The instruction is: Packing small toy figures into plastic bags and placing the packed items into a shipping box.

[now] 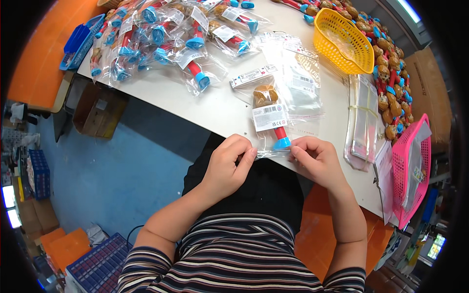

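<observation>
A clear plastic bag (263,141) lies at the table's front edge. Inside it is a toy figure (266,95) with a brown head, a red stem and a blue base, partly covered by a white printed label (270,117). My left hand (228,163) pinches the bag's near left corner between thumb and fingers. At the near right corner, beside the blue base, my right hand (317,160) holds the same edge in a pinch. The near edge is drawn out flat between both hands. Just beyond lies a stack of flat clear bags (305,97) with printed headers.
Many bagged toys (159,36) are heaped at the far left, near a blue basket (80,44). Unbagged toys (391,93) lie in a pile along the right. A yellow basket (364,61), banded clear bags (361,119) and a pink basket (401,180) line the right side.
</observation>
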The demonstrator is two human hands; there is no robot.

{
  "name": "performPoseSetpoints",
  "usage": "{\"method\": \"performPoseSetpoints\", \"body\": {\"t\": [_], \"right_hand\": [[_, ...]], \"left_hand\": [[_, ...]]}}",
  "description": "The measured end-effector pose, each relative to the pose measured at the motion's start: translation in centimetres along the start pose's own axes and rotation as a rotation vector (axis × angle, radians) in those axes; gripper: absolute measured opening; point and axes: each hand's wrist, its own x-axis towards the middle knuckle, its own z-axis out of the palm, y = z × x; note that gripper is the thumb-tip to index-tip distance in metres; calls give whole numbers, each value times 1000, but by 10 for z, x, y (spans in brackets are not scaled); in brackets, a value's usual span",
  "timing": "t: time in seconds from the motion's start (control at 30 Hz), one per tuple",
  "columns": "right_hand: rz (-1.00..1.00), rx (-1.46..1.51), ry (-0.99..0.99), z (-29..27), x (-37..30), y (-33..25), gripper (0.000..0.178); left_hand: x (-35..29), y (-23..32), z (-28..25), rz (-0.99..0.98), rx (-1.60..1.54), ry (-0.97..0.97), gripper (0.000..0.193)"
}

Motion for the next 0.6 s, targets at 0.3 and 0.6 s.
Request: {"method": "performPoseSetpoints", "body": {"t": [0.3,0.6], "right_hand": [[99,197,2,-4,1,4,13],[43,401,70,-1,4,2,11]], "left_hand": [[15,16,1,-351,-515,76,20],[21,19,15,-310,-574,-35,29]]}}
